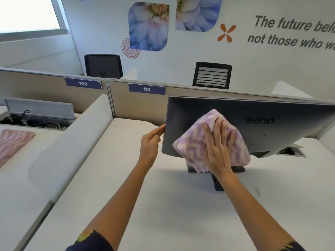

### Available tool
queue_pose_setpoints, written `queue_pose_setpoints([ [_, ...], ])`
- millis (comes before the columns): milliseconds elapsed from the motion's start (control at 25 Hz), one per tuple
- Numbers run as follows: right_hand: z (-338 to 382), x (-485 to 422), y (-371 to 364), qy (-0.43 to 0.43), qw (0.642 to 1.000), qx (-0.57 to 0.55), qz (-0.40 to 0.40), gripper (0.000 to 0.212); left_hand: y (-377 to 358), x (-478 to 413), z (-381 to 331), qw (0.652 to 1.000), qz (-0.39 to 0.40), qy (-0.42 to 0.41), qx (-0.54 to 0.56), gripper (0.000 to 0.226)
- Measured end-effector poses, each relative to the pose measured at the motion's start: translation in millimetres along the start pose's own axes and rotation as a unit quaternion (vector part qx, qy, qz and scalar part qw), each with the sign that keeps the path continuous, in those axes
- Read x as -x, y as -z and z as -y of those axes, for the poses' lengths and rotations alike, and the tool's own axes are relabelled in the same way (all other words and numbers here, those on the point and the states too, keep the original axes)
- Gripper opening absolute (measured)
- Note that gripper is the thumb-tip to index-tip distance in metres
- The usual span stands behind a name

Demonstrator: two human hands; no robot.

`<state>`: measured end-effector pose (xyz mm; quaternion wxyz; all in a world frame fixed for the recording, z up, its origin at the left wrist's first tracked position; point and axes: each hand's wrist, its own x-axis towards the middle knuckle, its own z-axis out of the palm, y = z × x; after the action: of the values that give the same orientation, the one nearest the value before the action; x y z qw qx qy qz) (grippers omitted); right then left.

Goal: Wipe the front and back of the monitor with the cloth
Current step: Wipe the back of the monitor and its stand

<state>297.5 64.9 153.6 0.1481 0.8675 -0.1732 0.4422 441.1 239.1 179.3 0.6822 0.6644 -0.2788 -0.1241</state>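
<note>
The dark grey monitor (272, 127) stands on the white desk (163, 205) with its back toward me, the brand lettering showing. My right hand (220, 147) lies flat on a pink and purple patterned cloth (192, 147), pressing it against the lower left of the monitor's back. My left hand (150, 140) grips the monitor's left edge with its fingertips. The screen side is hidden. The monitor's stand is partly covered by the cloth and my right forearm.
A beige partition (137, 104) with labels 109 and 110 runs behind the desk. A white curved divider (72, 142) separates the neighbouring desk, where a similar patterned cloth (12, 142) lies. Two black chairs stand beyond the partition. A cable opening (290, 152) sits behind the monitor.
</note>
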Motion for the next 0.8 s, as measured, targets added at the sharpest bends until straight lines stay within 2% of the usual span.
queue_pose_setpoints([
  [80,17,-24,7,-0.063,0.997,-0.043,-0.019,0.063,1,2,5,1.0,0.004,0.009,0.021,0.044],
  [200,44,-44,6,-0.082,0.996,-0.003,-0.016,0.071,2,3,14,0.999,0.006,0.023,0.042,0.045],
  [400,42,3,-33,0.052,0.995,0.076,0.027,0.072,6,9,29,0.996,-0.017,0.062,0.065,0.04],
  [480,29,33,-46,0.085,0.99,0.101,0.055,0.083,5,16,35,0.992,-0.023,0.092,0.088,0.042],
  [600,15,53,-45,0.016,0.996,0.053,0.065,0.099,6,18,39,0.989,-0.025,0.1,0.104,0.043],
  [720,25,39,-30,-0.105,0.994,-0.011,0.009,0.078,7,11,41,0.991,-0.037,0.093,0.09,0.043],
  [800,43,21,-27,-0.152,0.987,-0.047,-0.027,0.077,5,10,43,0.992,-0.044,0.085,0.078,0.04],
])
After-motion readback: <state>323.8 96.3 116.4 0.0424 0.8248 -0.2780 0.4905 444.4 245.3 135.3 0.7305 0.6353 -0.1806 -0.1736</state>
